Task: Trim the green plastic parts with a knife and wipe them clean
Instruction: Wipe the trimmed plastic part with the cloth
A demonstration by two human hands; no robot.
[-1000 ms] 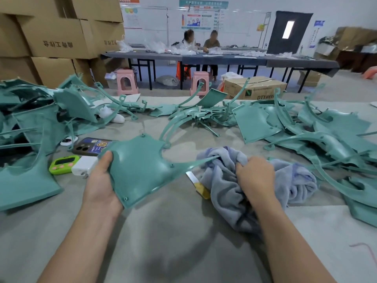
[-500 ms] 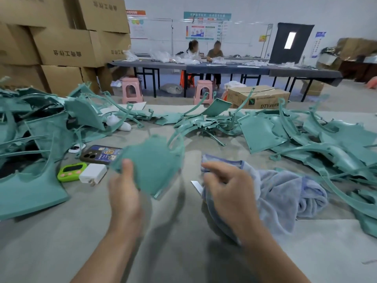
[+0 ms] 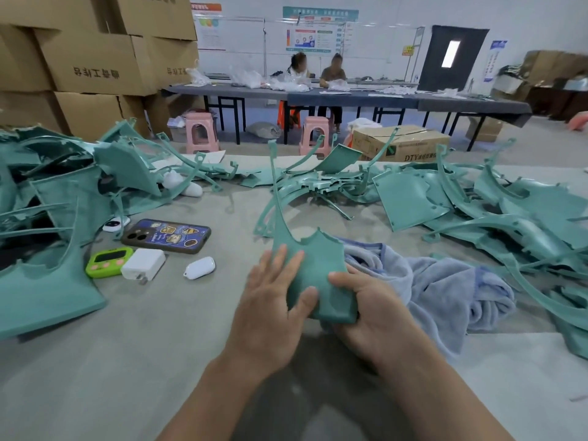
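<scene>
A green plastic part (image 3: 313, 265) stands nearly upright over the table's middle, its thin curved arm pointing up and away. My left hand (image 3: 270, 300) lies on its near face with the fingers spread fairly straight and the thumb on the surface. My right hand (image 3: 366, 307) grips its lower right corner, thumb on the front and fingers curled under the bottom edge. A blue-grey towel (image 3: 445, 288) lies bunched just right of and under that hand. No knife shows; my hands and the part cover the spot where it lay.
Heaps of green parts sit at the left (image 3: 47, 202), the back middle (image 3: 318, 186) and the right (image 3: 509, 218). A phone (image 3: 167, 235), green timer (image 3: 108, 261), white charger (image 3: 143, 264) and white case (image 3: 199, 268) lie left of my hands. Cardboard boxes (image 3: 95, 58) stack behind.
My left hand swung the green part from lying flat at the left to upright in the middle. My right hand left the towel and took hold of the part's lower corner.
</scene>
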